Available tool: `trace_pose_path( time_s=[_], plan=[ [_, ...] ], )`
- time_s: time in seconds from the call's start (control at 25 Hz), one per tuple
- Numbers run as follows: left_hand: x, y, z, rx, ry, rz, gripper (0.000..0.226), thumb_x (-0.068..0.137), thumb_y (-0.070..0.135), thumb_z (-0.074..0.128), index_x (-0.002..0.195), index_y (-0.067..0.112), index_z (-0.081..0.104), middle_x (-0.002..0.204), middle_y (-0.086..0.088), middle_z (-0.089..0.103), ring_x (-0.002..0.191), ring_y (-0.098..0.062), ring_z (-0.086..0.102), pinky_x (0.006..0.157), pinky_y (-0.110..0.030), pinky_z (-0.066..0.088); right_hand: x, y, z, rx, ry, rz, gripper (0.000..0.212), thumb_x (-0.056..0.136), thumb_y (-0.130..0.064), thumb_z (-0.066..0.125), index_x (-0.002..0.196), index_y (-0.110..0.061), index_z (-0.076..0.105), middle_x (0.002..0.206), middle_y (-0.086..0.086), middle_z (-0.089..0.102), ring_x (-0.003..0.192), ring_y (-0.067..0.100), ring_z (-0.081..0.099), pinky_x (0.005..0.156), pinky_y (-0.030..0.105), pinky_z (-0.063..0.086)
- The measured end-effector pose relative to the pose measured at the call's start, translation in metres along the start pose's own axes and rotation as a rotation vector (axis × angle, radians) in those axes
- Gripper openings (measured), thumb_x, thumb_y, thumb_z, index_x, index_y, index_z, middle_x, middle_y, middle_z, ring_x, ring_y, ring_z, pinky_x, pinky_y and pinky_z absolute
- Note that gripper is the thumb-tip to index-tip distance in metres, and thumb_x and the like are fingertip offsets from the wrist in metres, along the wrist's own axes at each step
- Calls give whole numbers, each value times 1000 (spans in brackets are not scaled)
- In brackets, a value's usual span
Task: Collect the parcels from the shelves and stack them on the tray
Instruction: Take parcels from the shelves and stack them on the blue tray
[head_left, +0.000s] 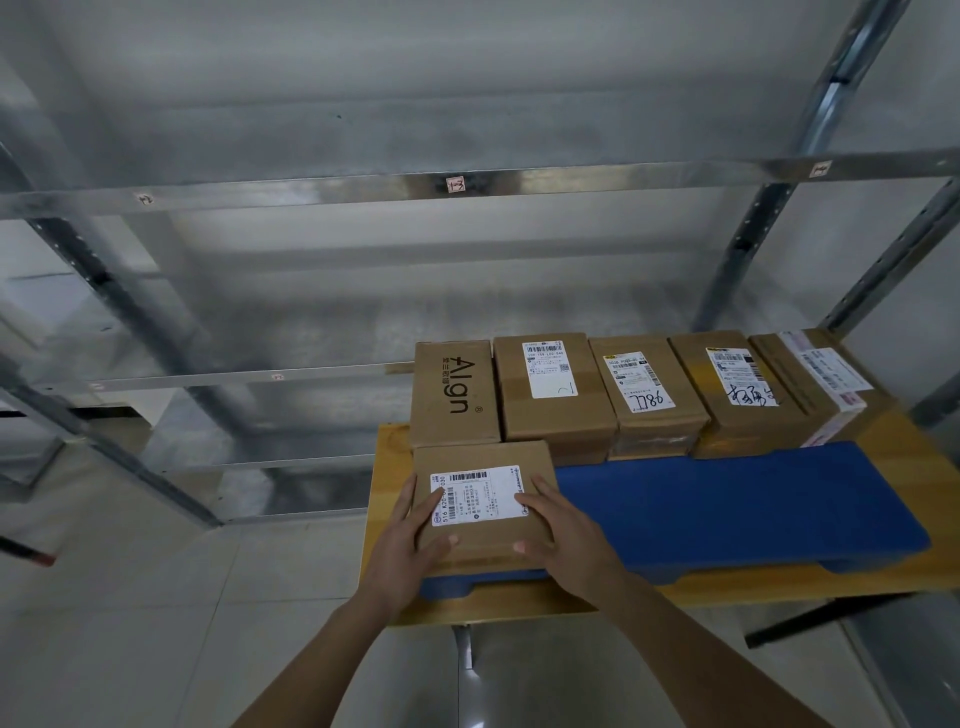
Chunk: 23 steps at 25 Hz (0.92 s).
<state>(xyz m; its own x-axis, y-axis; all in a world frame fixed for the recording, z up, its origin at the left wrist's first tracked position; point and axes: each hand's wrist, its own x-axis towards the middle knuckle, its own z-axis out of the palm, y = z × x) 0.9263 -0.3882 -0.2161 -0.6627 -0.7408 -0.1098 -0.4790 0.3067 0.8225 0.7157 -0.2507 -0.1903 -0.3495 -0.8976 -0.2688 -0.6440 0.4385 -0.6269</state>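
A brown cardboard parcel (483, 540) with a white label sits on the left end of the blue tray (727, 509). My left hand (410, 545) grips its left side and my right hand (566, 540) its right side, thumbs on top. Along the tray's far edge stands a row of several parcels, from the "Align" box (454, 395) on the left to a taped box (815, 384) on the right. The tray's near right part is bare blue.
The tray lies on a wooden table (909, 441) with black legs. Behind and to the left stands a grey metal shelf rack (311, 192), its visible shelves without parcels. A slanted rack upright (769, 208) rises at the right. The floor is pale tile.
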Motion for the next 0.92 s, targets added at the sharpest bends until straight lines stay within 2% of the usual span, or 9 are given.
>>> trace_pose_path(
  time_s=[0.2, 0.36, 0.52, 0.6, 0.76, 0.92],
  plan=[
    [1, -1, -1, -42, -13, -3, 60, 90, 43, 65, 132, 63, 28, 159, 29, 1, 137, 0, 28, 96, -13, 42, -1, 0, 4, 11, 18, -10, 66, 93, -41, 66, 152, -33, 36, 165, -15, 11, 147, 13, 26, 119, 37, 28],
    [1, 0, 0, -44, -23, -3, 62, 91, 41, 65, 133, 62, 25, 159, 28, 1, 136, 1, 28, 86, -3, 42, -1, -1, 4, 6, 24, -3, 66, 94, -39, 66, 151, -33, 36, 165, -15, 11, 147, 13, 26, 119, 37, 28],
    [1, 3, 0, -17, -34, -16, 62, 91, 40, 65, 136, 59, 25, 160, 25, 0, 137, -2, 29, 82, -1, 42, -1, -2, 6, -2, 21, 7, 67, 94, -39, 65, 152, -34, 33, 165, -16, 9, 148, 13, 24, 120, 40, 28],
    [0, 7, -3, 41, -31, -25, 63, 92, 41, 64, 141, 51, 27, 160, 24, 0, 136, -2, 31, 84, -2, 39, -2, -3, 5, -17, 8, 12, 68, 95, -40, 63, 154, -34, 29, 166, -16, 6, 149, 13, 22, 121, 40, 27],
    [-3, 24, -17, 154, 15, -17, 64, 91, 49, 61, 148, 36, 35, 163, 18, 4, 140, -8, 33, 102, -18, 36, -10, -10, -2, -65, -16, 11, 72, 96, -44, 60, 156, -36, 22, 166, -15, 4, 149, 13, 18, 120, 39, 24],
    [-12, 46, -39, 270, 13, 41, 64, 90, 60, 55, 147, 48, 29, 162, 21, 3, 142, -10, 31, 109, -35, 40, -30, -24, -25, -121, 26, -15, 66, 97, -44, 58, 154, -38, 25, 166, -13, 8, 148, 15, 21, 119, 38, 28]
  ],
)
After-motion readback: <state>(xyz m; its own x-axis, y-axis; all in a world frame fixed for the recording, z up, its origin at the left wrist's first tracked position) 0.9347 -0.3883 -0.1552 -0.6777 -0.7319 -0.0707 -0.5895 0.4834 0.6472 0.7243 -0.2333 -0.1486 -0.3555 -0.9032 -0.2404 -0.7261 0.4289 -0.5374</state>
